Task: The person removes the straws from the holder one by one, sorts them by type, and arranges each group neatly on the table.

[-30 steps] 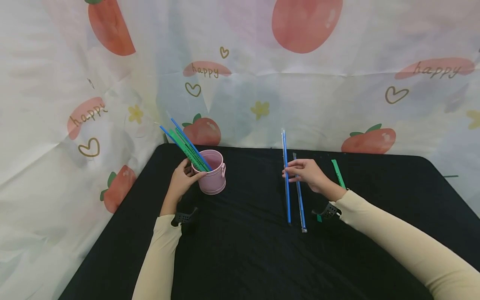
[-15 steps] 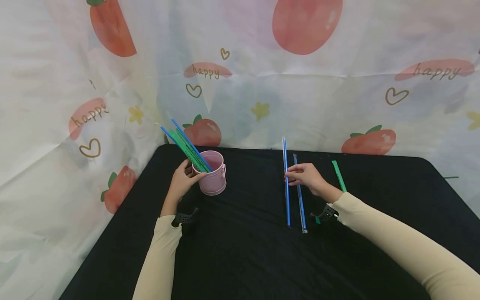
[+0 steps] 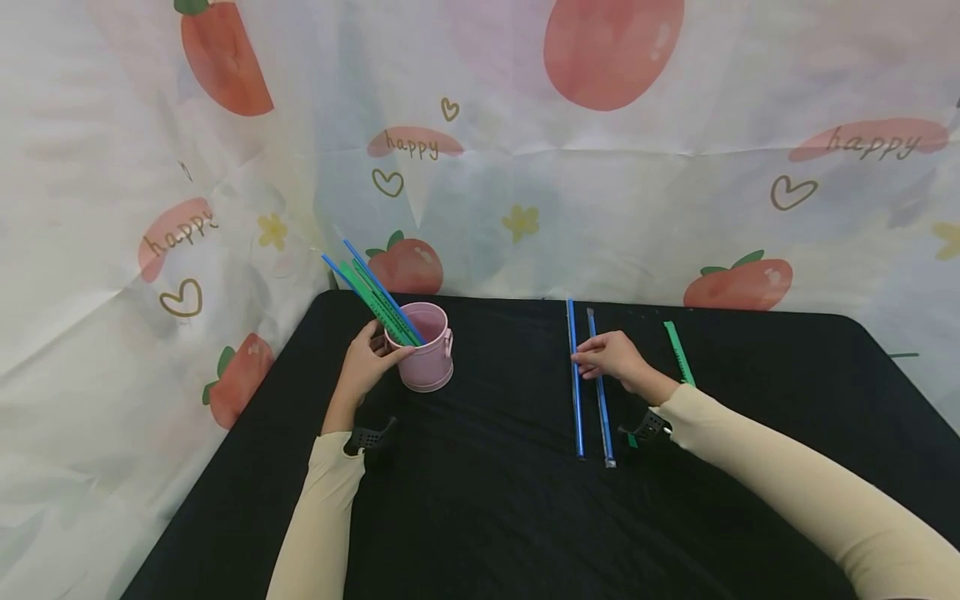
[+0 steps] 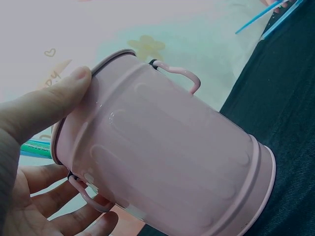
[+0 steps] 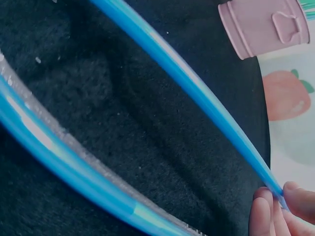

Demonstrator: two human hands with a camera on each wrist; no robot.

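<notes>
On the left, my left hand (image 3: 365, 362) holds the pink bucket (image 3: 427, 371), its thumb at the rim and its fingers behind, near a small side handle (image 4: 88, 196). Leaning left out of the bucket are green strips with dark print (image 3: 378, 306) and blue straws (image 3: 360, 260). My right hand (image 3: 611, 357) pinches a blue straw (image 3: 577, 408) between thumb and fingers; the straw points away from me. Just to its right, partly under the hand, lies a second blue straw (image 3: 603, 421) in a clear wrapper.
A green strip (image 3: 677, 350) lies farther right, partly hidden by the right wrist. Black cloth (image 3: 480, 500) covers the table. Behind the table's far edge hangs a pale printed curtain (image 3: 630, 217).
The right hand has moved slightly down and toward me with the pinched straw, whose far end has dropped from well above the table's far edge to about that edge. The left hand stays on the bucket.
</notes>
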